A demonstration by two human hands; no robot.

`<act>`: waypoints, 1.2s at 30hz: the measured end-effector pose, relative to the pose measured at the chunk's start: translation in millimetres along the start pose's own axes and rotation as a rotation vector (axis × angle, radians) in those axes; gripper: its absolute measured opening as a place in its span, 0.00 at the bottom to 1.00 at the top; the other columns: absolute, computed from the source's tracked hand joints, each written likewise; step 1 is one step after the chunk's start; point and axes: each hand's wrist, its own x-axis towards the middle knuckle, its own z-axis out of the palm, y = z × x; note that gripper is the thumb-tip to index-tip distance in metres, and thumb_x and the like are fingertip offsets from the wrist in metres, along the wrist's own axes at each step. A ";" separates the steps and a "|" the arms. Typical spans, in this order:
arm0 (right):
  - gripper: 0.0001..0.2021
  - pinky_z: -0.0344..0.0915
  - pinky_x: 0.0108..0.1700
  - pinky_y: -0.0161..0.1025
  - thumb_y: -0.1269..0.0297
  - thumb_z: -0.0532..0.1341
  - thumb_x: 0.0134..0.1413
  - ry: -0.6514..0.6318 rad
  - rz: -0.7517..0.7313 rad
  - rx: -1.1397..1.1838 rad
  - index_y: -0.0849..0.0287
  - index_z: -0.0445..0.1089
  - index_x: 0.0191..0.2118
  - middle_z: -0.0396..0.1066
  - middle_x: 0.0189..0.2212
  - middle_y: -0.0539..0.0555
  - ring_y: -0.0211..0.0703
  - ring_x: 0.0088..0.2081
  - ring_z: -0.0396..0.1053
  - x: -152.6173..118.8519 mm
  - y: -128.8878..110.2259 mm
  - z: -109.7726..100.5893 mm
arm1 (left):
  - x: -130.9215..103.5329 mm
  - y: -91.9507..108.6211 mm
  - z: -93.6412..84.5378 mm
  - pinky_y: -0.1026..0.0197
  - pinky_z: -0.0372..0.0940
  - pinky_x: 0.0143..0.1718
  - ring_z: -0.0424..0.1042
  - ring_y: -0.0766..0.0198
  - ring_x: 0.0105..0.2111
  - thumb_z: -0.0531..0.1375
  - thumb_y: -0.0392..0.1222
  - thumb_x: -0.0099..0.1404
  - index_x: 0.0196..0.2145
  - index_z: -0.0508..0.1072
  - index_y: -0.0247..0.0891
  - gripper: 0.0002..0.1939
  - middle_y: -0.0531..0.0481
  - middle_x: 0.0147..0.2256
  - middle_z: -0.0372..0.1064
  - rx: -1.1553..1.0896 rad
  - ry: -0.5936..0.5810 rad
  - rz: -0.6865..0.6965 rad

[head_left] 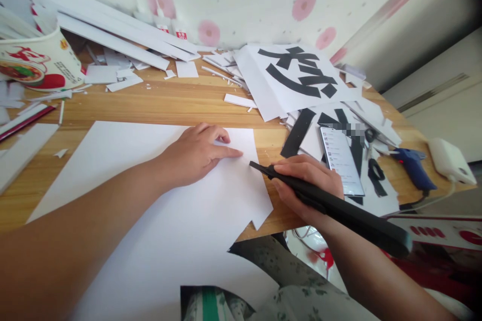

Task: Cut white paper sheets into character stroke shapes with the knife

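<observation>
Closest in, the big white sheet [161,241] hangs off the near edge of the wooden surface [158,103] and drapes over the person's lap. It looks like thin, stiffish card or foam sheet: light, flat, liable to slide on the smooth wood and to crease if pinched at its overhang, so a flat palm pressing down is the sensible hold. The edge near the right side is already notched and jagged.

The left hand [198,153] does just that, lying palm down on the sheet, fingers loosely curled with the index finger stretched toward the sheet's right edge, forearm coming in low from the left corner.

The right hand [307,183] is wrapped around a long black utility knife [331,203], thumb on top, the tip angled down and left so it meets the sheet's right edge just beside the left index finger. The handle runs back along the forearm. That blade sits very near the fingertip, so the margin looks slim.

Just beyond, a phone [341,160] lies face up, a blue glue gun [414,168] beside it. Farther back: a printed sheet with black strokes [297,75], white offcuts [124,30], and a noodle cup [39,62] at left.
</observation>
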 end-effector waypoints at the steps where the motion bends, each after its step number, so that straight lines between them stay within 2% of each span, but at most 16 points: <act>1: 0.12 0.72 0.32 0.36 0.73 0.65 0.52 0.002 0.001 0.000 0.53 0.72 0.42 0.76 0.36 0.53 0.40 0.33 0.75 -0.7 -0.2 -0.4 | 0.1 -0.1 0.1 0.48 0.59 0.49 0.62 0.53 0.49 0.50 0.36 0.70 0.50 0.74 0.60 0.21 0.48 0.49 0.65 -0.004 -0.001 -0.004; 6: 0.12 0.73 0.35 0.39 0.73 0.65 0.52 -0.004 0.021 0.004 0.53 0.72 0.42 0.76 0.36 0.53 0.42 0.34 0.76 -5.7 -0.6 -2.2 | -0.1 -0.7 1.3 0.49 0.59 0.50 0.62 0.54 0.49 0.51 0.35 0.69 0.50 0.75 0.59 0.21 0.49 0.48 0.65 -0.011 0.014 -0.001; 12: 0.15 0.74 0.34 0.39 0.74 0.65 0.51 -0.001 0.015 0.021 0.51 0.71 0.44 0.75 0.38 0.53 0.43 0.35 0.76 -11.6 -1.3 -3.8 | -0.5 0.5 0.8 0.48 0.60 0.50 0.62 0.54 0.49 0.50 0.35 0.69 0.49 0.75 0.59 0.21 0.49 0.48 0.65 -0.003 0.022 0.003; 16: 0.16 0.75 0.37 0.40 0.74 0.65 0.51 0.011 0.013 0.018 0.51 0.71 0.45 0.75 0.38 0.53 0.43 0.36 0.76 -13.5 -3.5 -3.0 | -0.5 1.2 0.2 0.48 0.59 0.50 0.62 0.54 0.49 0.50 0.35 0.69 0.49 0.75 0.59 0.22 0.49 0.48 0.65 -0.001 0.018 -0.006; 21: 0.16 0.74 0.35 0.39 0.75 0.65 0.49 0.073 -0.004 -0.011 0.54 0.71 0.44 0.75 0.37 0.54 0.43 0.35 0.76 -18.9 -5.2 0.5 | -0.3 0.9 0.5 0.49 0.59 0.50 0.62 0.55 0.49 0.50 0.34 0.69 0.49 0.75 0.58 0.22 0.49 0.48 0.65 0.003 0.020 -0.008; 31: 0.18 0.75 0.33 0.38 0.77 0.64 0.50 0.088 -0.018 -0.033 0.52 0.71 0.46 0.74 0.36 0.55 0.43 0.34 0.75 -27.9 -10.7 0.8 | -0.2 -0.9 0.3 0.48 0.59 0.51 0.62 0.54 0.49 0.49 0.35 0.68 0.50 0.75 0.58 0.23 0.49 0.48 0.65 -0.015 0.018 0.007; 36: 0.17 0.75 0.33 0.37 0.77 0.65 0.48 0.163 -0.021 -0.081 0.54 0.71 0.45 0.74 0.36 0.55 0.42 0.32 0.75 -35.4 -17.0 4.4 | 0.6 -2.1 0.3 0.47 0.59 0.51 0.63 0.54 0.49 0.49 0.35 0.68 0.50 0.75 0.57 0.23 0.48 0.48 0.65 -0.015 0.010 0.013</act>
